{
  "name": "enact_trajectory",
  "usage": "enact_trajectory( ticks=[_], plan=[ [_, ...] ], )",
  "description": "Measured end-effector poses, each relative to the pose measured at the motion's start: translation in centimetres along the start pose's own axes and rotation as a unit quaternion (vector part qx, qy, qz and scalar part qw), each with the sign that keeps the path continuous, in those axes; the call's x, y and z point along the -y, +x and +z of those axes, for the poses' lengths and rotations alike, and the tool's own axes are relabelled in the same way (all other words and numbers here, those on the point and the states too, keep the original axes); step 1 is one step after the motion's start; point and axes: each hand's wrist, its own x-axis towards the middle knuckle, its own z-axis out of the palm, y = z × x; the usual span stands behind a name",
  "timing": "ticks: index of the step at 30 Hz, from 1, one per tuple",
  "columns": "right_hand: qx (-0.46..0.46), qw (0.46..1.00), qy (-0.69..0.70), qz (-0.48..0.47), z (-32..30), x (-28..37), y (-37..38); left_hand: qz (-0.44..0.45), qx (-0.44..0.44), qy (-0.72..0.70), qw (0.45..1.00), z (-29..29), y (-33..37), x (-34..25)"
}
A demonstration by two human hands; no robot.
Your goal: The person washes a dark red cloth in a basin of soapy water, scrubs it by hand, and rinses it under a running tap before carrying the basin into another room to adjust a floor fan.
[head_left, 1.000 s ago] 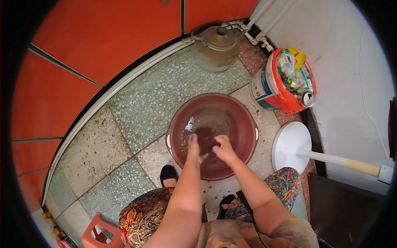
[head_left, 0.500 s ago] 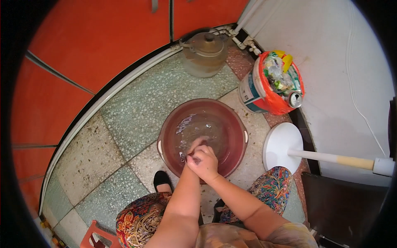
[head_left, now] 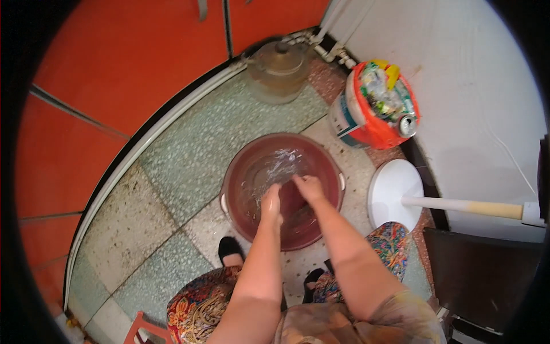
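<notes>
A dark red plastic basin (head_left: 234,166) with water in it sits on the floor in front of me. My left hand (head_left: 271,203) is over the basin, seen edge-on, its fingers stretched forward and apparently wet. To its right, my right hand (head_left: 309,188) is also over the water, its fingers loosely extended toward the left one and a little blurred. The two hands are apart, with a gap between them, and I see nothing held in either. Ripples and bright reflections mark the water (head_left: 281,163) beyond my fingers.
A lidded pot (head_left: 279,71) stands behind the basin near red cabinets (head_left: 132,63). A bucket (head_left: 346,123) full of rubbish, with a can on top, is at the far right. Nearer stand a white round base with a pole (head_left: 394,192) and a dark panel (head_left: 481,275). A red stool (head_left: 143,329) is at lower left.
My hands, clasped together over the basin before, have come apart; the right one has moved right and forward. The water's ripples and reflections have shifted. The whole view has tilted slightly.
</notes>
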Motion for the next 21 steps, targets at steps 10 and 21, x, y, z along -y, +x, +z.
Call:
enact_trajectory(
  ticks=[10, 21],
  plan=[
    [0.14, 0.926, 0.262, 0.231, 2.5, -1.3, -1.9, -0.053, -0.091, -0.019, 0.994, -3.0, -1.8, -0.5],
    [0.146, 0.894, 0.135, -0.402, -3.0, 8.2, -15.6, -0.13, 0.114, -0.221, 0.96, -1.5, -3.8, -4.7]
  ],
)
